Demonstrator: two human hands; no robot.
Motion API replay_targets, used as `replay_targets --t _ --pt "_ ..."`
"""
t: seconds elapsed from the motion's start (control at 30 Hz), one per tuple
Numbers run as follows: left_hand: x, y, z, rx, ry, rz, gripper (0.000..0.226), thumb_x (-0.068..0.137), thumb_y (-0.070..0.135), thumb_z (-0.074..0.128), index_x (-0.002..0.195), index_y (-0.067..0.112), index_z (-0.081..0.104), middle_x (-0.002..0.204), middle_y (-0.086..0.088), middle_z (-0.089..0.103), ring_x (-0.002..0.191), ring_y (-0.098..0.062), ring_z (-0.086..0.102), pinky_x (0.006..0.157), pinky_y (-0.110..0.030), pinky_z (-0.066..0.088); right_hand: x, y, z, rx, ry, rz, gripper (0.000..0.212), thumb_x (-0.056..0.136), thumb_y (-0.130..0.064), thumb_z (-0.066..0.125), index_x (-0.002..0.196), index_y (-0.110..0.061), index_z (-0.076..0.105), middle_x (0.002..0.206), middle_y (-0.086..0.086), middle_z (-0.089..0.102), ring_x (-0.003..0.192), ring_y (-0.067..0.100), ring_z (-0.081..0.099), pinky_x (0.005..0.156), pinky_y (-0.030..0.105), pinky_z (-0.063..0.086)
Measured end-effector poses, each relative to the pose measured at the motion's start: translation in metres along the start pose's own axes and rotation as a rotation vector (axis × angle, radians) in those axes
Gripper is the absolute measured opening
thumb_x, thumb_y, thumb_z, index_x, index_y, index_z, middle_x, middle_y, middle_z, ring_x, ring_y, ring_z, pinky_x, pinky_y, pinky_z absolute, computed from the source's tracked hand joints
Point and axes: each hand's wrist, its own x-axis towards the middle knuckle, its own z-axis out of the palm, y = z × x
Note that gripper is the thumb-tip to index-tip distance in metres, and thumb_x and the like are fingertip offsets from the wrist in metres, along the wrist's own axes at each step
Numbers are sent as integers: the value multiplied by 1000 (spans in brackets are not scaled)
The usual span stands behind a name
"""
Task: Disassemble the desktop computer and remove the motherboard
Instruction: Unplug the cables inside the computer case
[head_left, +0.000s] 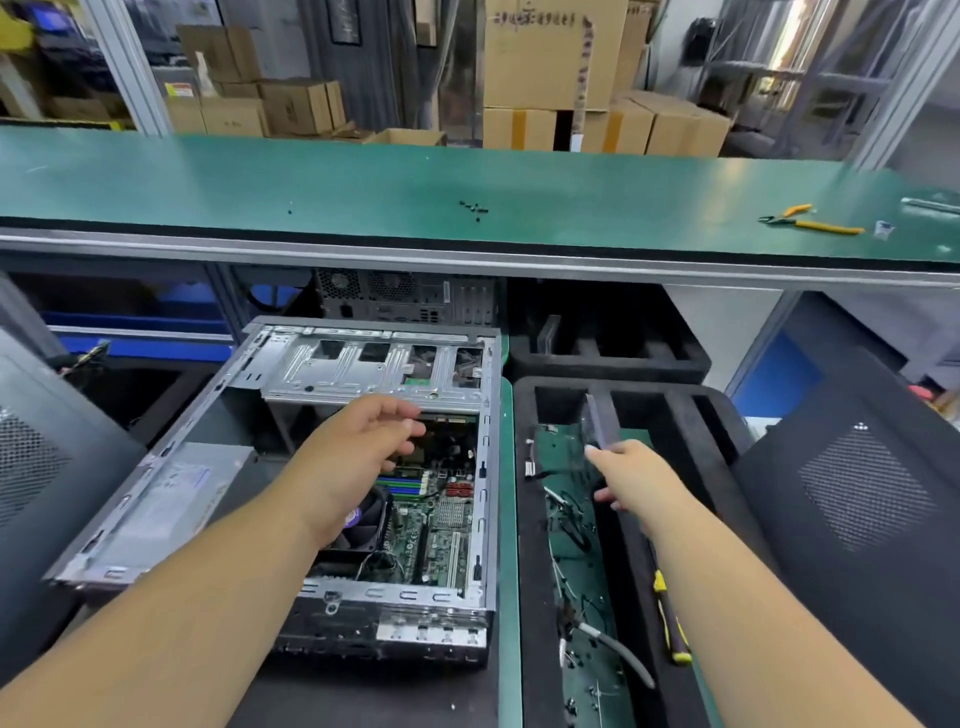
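Below the left hand (363, 441), held loosely open over the opened computer case (291, 467), the motherboard (441, 514) is seen still seated. Beside the case, a thin grey part (600, 421), perhaps a card, is pinched by the right hand (631, 475) over the black foam tray (675, 415), where loose cables (571, 519) lie. The part is best lowered flat into a free slot, clear of the cables.

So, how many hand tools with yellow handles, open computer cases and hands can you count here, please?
Yellow-handled tools: 2 (pliers, screwdriver)
Open computer cases: 1
Hands: 2 (left hand, right hand)
Total: 5
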Motion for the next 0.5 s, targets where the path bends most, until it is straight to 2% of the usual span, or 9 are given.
replay_targets --t 0.07,0.1,0.17,0.27,0.33,0.4,0.5 --pt "-1 -5 -4 1 20 -13 17 97 17 51 103 26 64 99 9 72 93 -9 65 79 -28 49 -2 2 6 -25 34 -26 51 92 -43 54 134 -16 48 115 4 58 84 21 68 83 40 55" --pt "-2 -8 -7 -1 33 -19 17 97 17 51 102 26 65 99 9 72 92 -9 65 77 -27 49 -4 0 7 -26 41 -51 48 91 -43 55 132 -18 50 110 3 60 86 24 68 84 42 55" --pt "-6 -13 -12 -6 63 -21 18 96 15 51 99 25 66 98 9 72 91 -9 65 76 -27 48 -8 -8 8 -12 17 -106 30 91 -40 55 117 -24 58 95 1 65 88 28 68 83 42 53" --pt "-13 -21 -22 22 101 5 21 95 15 52 94 28 68 94 13 73 86 -6 66 72 -25 46 -17 -22 12 9 3 -219 8 92 -38 53 92 -36 61 94 -8 67 86 21 68 78 39 54" --pt "-18 -27 -31 57 110 31 22 95 17 53 91 33 68 92 16 72 82 -2 65 72 -24 45 -26 -31 18 44 16 -286 11 92 -38 52 87 -38 62 90 -14 66 81 13 65 66 32 50" --pt "-21 -32 -41 74 120 57 23 94 19 53 90 36 67 90 16 71 76 -1 64 73 -24 45 -36 -41 25 98 29 -330 16 92 -36 51 84 -36 65 84 -12 67 74 12 62 59 28 45" --pt "-24 -38 -58 115 146 94 21 95 27 52 87 39 68 69 13 65 61 0 56 68 -25 46 -53 -52 37 117 49 -382 24 95 -35 48 79 -30 66 76 -5 66 60 13 53 55 28 43"
